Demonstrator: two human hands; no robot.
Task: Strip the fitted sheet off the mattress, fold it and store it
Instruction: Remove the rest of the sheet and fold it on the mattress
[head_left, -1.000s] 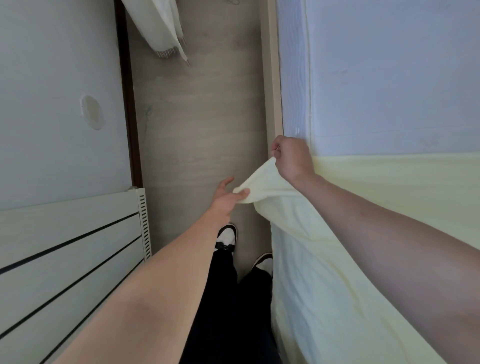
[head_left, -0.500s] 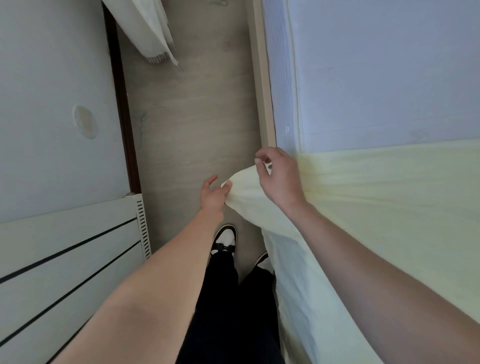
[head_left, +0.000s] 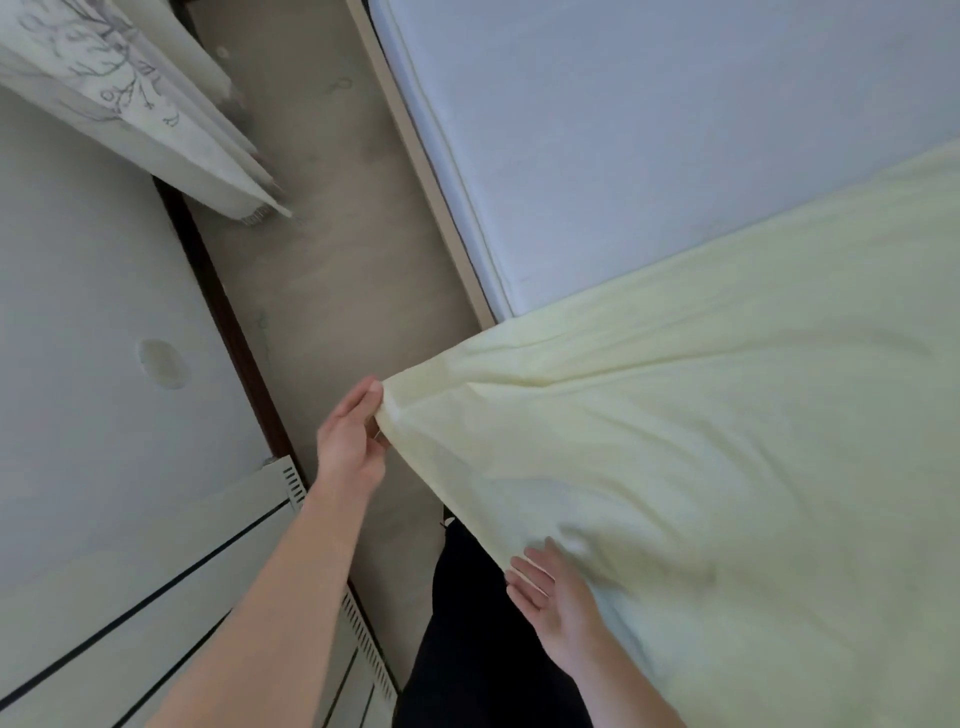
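L hand pinches the freed corner of the pale yellow fitted sheet, thumb on top, fingers tucked under the fabric, holding it out over the floor beside the bed. R hand is spread, fingers straight, at the sheet's near edge; whether it touches the cloth or just hovers, can't tell. Sheet is peeled partway: it covers the near part of the mattress, far part lies bare & blue-white, w/ the folded-back edge running across the bed.

To do this bit well, I reckon: keep the L pinch firm on the corner seam, get the R hand closed on the edge further along, then draw both back together so the elastic slides off evenly, not bunching. Pulling from one corner only risks the fabric snagging under the mattress side. Curtain & radiator sit close on the left, so keep the pull toward the body.
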